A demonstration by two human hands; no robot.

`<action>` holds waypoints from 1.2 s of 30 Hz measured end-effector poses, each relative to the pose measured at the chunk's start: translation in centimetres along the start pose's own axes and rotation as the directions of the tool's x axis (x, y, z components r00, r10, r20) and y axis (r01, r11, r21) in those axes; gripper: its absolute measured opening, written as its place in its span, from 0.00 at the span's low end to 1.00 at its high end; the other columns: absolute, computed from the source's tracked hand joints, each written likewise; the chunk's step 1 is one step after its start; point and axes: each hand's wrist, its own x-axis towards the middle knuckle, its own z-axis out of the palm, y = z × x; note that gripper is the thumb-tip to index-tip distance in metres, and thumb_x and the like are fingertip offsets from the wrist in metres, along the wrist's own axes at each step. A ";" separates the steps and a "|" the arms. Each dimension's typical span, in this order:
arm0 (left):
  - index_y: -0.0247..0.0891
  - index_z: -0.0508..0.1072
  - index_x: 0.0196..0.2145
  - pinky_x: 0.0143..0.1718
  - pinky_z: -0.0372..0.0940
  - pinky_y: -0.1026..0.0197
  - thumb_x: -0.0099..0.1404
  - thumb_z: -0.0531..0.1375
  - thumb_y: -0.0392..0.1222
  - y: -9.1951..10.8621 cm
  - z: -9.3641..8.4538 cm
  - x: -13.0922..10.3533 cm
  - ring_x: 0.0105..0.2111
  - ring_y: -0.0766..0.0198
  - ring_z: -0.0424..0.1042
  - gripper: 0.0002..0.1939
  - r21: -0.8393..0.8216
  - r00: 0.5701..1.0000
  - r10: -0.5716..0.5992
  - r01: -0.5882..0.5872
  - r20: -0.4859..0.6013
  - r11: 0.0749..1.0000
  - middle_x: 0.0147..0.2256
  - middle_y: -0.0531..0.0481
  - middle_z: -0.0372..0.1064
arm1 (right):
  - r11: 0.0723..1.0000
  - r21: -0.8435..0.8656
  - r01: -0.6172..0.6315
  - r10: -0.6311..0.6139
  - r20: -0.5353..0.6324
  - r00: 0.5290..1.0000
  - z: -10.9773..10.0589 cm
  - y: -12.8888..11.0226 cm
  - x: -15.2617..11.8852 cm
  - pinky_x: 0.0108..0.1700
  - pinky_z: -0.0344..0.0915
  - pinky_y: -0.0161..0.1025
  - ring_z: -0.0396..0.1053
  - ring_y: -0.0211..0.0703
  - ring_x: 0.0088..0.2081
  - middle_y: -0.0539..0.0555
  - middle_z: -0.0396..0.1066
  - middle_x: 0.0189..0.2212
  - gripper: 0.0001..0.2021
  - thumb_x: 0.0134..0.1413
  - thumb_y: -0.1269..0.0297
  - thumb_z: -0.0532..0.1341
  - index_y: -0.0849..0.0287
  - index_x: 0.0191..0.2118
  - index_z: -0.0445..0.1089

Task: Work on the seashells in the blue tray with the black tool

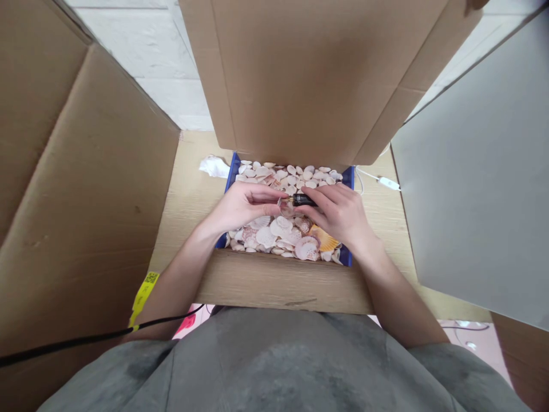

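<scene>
Above a blue tray (pixel 231 171) full of seashells, both my hands work close together. My left hand (pixel 242 207) pinches a small pale shell (pixel 285 208) between thumb and fingers. A black mini drill (pixel 302 199) with a brass-coloured chuck lies in my right hand (pixel 338 210), its tip pointing left at the shell. Whether the bit touches the shell is too small to tell. Under my hands lie pinkish-white scallop shells (pixel 307 248) and an orange fan-shaped shell (pixel 325 237). Smaller white shells (pixel 291 179) fill the tray's far part.
Cardboard panels stand at the left (pixel 98 171) and behind the tray (pixel 300 86). A grey-white board (pixel 476 166) leans in on the right. A crumpled white tissue (pixel 214 166) and a white cable switch (pixel 389 183) lie on the wooden table (pixel 283 283). A black cable (pixel 72 343) crosses near my left arm.
</scene>
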 end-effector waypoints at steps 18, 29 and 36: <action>0.38 0.79 0.46 0.49 0.72 0.58 0.56 0.70 0.40 0.2 0.0 -0.1 0.46 0.56 0.77 0.19 0.054 0.998 0.048 -0.046 -0.037 0.998 0.45 0.45 0.78 | 1.000 -0.024 0.009 -0.010 -0.071 0.997 0.0 0.4 -0.2 0.38 0.62 0.38 0.70 0.40 0.35 0.53 0.76 0.35 0.17 0.59 0.53 0.60 0.58 0.49 0.70; 0.37 0.75 0.51 0.51 0.71 0.52 0.56 0.69 0.42 -0.4 -0.2 0.1 0.47 0.53 0.77 0.24 0.012 1.000 -0.014 0.013 0.020 1.000 0.46 0.43 0.77 | 0.999 -0.005 -0.036 0.036 -0.029 0.999 -0.1 0.3 -0.2 0.40 0.62 0.38 0.70 0.40 0.37 0.51 0.76 0.36 0.17 0.60 0.51 0.59 0.55 0.50 0.69; 0.35 0.77 0.48 0.49 0.72 0.53 0.59 0.67 0.42 -0.6 -0.2 0.0 0.44 0.54 0.78 0.19 0.019 0.999 0.030 -0.031 0.023 0.999 0.44 0.42 0.78 | 1.000 0.001 -0.006 0.006 -0.058 0.998 -0.1 0.3 -0.1 0.39 0.62 0.38 0.71 0.40 0.36 0.52 0.76 0.36 0.18 0.60 0.51 0.59 0.57 0.49 0.70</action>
